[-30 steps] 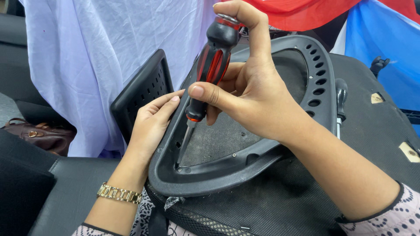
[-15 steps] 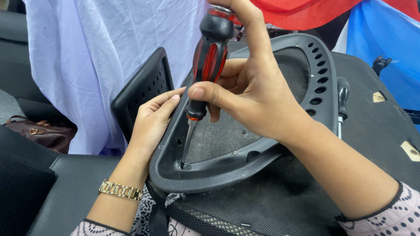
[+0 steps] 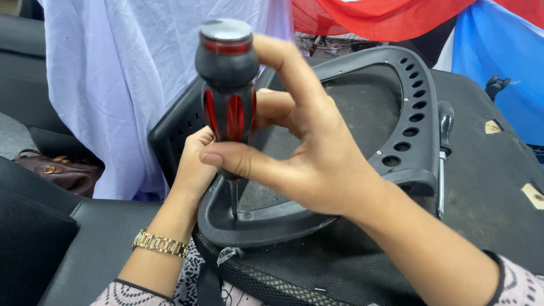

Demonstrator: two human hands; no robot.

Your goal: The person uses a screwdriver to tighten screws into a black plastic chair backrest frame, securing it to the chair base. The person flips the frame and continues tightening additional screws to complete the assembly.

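Screwdriver (image 3: 228,96) upright in right hand (image 3: 309,156), tip on frame (image 3: 266,224).

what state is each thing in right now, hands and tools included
right hand: gripping the screwdriver handle
red and black screwdriver: upright, tip down in the frame's rim
left hand: resting on the frame edge
black chair frame: lying tilted on mesh
second screwdriver: lying unused beside the frame

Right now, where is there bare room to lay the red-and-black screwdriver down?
Free: the dark mesh surface right of the spare black screwdriver, and the black padded seat by the left hand. Crowded: inside the black plastic frame, under the right hand.
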